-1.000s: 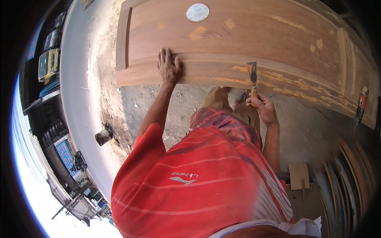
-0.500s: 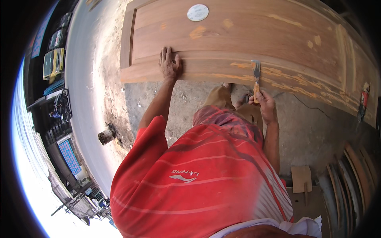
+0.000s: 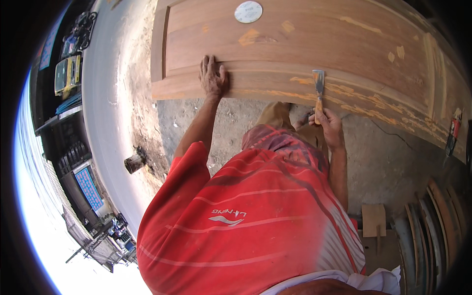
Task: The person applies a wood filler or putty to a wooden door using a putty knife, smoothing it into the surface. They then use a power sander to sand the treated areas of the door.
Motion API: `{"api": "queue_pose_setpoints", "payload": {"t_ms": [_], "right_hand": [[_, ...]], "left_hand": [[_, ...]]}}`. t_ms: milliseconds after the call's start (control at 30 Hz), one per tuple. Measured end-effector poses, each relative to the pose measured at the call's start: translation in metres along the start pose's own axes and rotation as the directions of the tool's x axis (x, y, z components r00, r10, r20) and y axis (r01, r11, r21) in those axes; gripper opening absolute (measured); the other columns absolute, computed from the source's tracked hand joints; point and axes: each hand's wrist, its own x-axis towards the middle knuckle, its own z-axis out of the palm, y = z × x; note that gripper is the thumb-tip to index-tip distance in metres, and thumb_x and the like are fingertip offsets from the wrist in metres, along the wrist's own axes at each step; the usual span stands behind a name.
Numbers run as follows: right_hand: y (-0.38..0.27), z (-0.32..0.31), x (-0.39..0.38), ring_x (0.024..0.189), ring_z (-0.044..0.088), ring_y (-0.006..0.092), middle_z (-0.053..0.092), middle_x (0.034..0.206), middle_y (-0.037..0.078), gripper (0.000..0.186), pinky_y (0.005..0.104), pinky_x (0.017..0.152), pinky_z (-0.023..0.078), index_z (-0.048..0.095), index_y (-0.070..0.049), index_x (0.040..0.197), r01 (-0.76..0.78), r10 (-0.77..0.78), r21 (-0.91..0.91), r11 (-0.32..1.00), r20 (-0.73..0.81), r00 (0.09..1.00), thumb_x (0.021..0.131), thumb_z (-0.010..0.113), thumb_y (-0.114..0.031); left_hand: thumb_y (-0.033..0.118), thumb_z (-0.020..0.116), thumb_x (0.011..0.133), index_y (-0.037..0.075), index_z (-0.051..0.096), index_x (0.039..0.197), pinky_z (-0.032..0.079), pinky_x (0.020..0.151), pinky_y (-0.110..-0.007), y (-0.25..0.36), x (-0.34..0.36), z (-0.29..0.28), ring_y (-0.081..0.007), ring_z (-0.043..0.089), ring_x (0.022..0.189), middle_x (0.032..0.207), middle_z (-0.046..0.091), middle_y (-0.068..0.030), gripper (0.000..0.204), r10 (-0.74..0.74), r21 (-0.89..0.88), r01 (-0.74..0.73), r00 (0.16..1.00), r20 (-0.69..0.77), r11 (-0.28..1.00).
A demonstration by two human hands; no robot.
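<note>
A brown panelled wooden door lies across the top of the view, streaked with orange filler along its near edge. My left hand rests on that edge at the left, fingers stretched out on the wood. My right hand grips the wooden handle of a putty knife, whose metal blade is over the streaked rail. A round white sanding disc lies higher up on the door. A red-bodied tool sits at the door's right end, too small to make out clearly.
Below the door is dusty concrete, with a dark cable across it. A dirty cylindrical container stands at the left, beside a road with parked vehicles beyond. Boards stand at the lower right, near a small flat panel.
The putty knife has shifted slightly farther onto the door, its blade now looking lighter. My left hand stays in place. A motorbike has moved along the road toward the top of the view.
</note>
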Motion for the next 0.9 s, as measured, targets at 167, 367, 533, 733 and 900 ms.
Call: {"api": "queue_pose_setpoints", "payload": {"t_ms": [167,367,533,733,900], "right_hand": [[-0.019,0.004,-0.005,0.083,0.069,0.0142,0.073,0.092,0.008,0.034,0.0292,0.08,0.056,0.069,0.004,0.109,-0.011,0.011,0.005,1.0,0.041,0.999,0.106,0.063,-0.029],[-0.017,0.004,-0.007,0.085,0.071,0.0159,0.074,0.092,0.01,0.034,0.0293,0.082,0.056,0.07,0.005,0.109,-0.084,0.085,-0.031,0.996,0.056,0.995,0.105,0.063,-0.028],[-0.01,0.0,-0.004,0.087,0.068,0.0135,0.075,0.093,0.009,0.034,0.0287,0.083,0.054,0.072,0.005,0.105,-0.035,0.047,-0.21,0.977,0.055,0.997,0.105,0.064,-0.028],[-0.011,-0.002,-0.008,0.085,0.066,0.0129,0.074,0.093,0.008,0.033,0.0292,0.082,0.053,0.072,0.004,0.104,-0.09,0.097,-0.08,0.993,0.092,0.991,0.104,0.064,-0.027],[-0.02,0.004,-0.016,0.083,0.066,0.0125,0.073,0.091,0.008,0.035,0.0293,0.08,0.053,0.072,0.005,0.108,-0.043,0.044,-0.013,0.999,0.026,0.999,0.104,0.064,-0.029]], "left_hand": [[0.034,0.062,0.095,0.014,0.053,0.149,0.032,0.119,-0.053,0.0,-0.002,-0.001,-0.0348,0.038,0.149,0.159,0.045,-0.0151,0.058,0.003,0.009,-0.003,1.0,-0.002,1.0],[0.033,0.062,0.095,0.014,0.053,0.149,0.032,0.119,-0.053,0.005,0.0,-0.005,-0.0357,0.038,0.149,0.159,0.045,-0.0157,0.058,0.0,0.01,0.0,1.0,0.007,1.0],[0.033,0.062,0.095,0.014,0.053,0.149,0.032,0.119,-0.052,0.005,0.001,-0.004,-0.0356,0.038,0.149,0.16,0.044,-0.0154,0.058,0.024,0.019,-0.024,1.0,-0.003,1.0],[0.034,0.062,0.095,0.014,0.053,0.149,0.032,0.119,-0.052,0.004,-0.001,-0.002,-0.0351,0.038,0.149,0.16,0.045,-0.0152,0.058,0.006,0.013,-0.006,1.0,-0.011,1.0],[0.034,0.063,0.094,0.013,0.054,0.148,0.032,0.119,-0.051,0.0,0.001,-0.002,-0.0339,0.038,0.149,0.159,0.046,-0.0155,0.059,0.004,0.001,-0.004,1.0,-0.027,1.0]]}}
